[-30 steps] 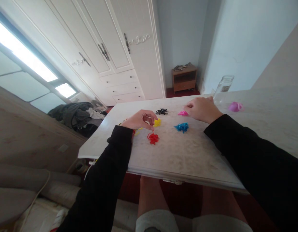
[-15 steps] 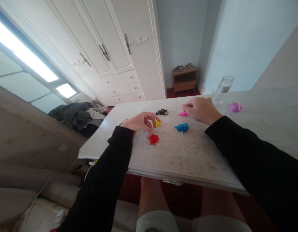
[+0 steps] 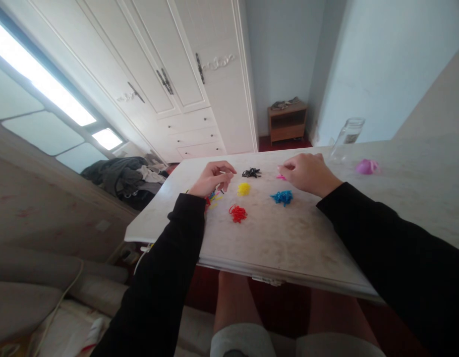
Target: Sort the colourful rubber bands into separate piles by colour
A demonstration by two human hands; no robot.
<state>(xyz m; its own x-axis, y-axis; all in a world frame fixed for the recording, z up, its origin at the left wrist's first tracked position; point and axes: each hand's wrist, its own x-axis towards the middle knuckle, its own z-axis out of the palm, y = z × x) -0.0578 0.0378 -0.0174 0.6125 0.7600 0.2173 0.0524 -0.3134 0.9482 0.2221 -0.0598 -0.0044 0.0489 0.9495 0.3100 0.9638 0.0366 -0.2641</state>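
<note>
Left hand [image 3: 213, 178] has moved off red bands [image 3: 238, 213].
Jar [image 3: 345, 143], two o'clock: label [image 3: 351, 139] illegible. Cannot tell whether it or right hand [image 3: 307, 173] grips anything; left hand loosely curled.

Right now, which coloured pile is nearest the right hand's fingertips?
The pink pile, partly hidden by the right hand; the black pile, yellow pile, red pile and blue pile lie farther off, uncovered.

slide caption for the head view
Left hand by mixed strands, right hand by the pink pile, with black, yellow, red and blue piles on the table.
</note>
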